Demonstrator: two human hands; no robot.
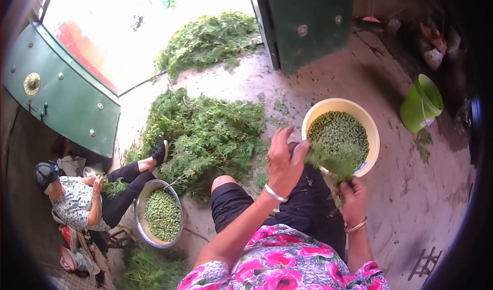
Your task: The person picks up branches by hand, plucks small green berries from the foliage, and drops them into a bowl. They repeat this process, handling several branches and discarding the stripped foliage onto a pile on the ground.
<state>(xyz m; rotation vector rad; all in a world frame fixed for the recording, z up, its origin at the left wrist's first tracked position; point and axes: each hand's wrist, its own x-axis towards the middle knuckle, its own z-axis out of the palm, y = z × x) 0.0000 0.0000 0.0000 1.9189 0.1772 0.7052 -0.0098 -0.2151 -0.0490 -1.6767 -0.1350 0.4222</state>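
My right hand (354,198) is closed on the stem end of a feathery green sprig (336,159). Its foliage spreads over the near rim of a cream-yellow basin (375,145), which holds many small round green cones or berries (339,128). My left hand (283,159), with a silver bangle at the wrist, is raised left of the basin near the sprig's tip. Its thumb stands apart from the fingers, and nothing shows between them. Both hands are above my dark-trousered lap.
A large heap of cut green branches (205,136) lies ahead, with another pile (210,38) at the doorway. To the left sits another person (77,197) handling a sprig beside a metal basin (139,213) of green pieces. A lime-green bucket (413,107) stands at right.
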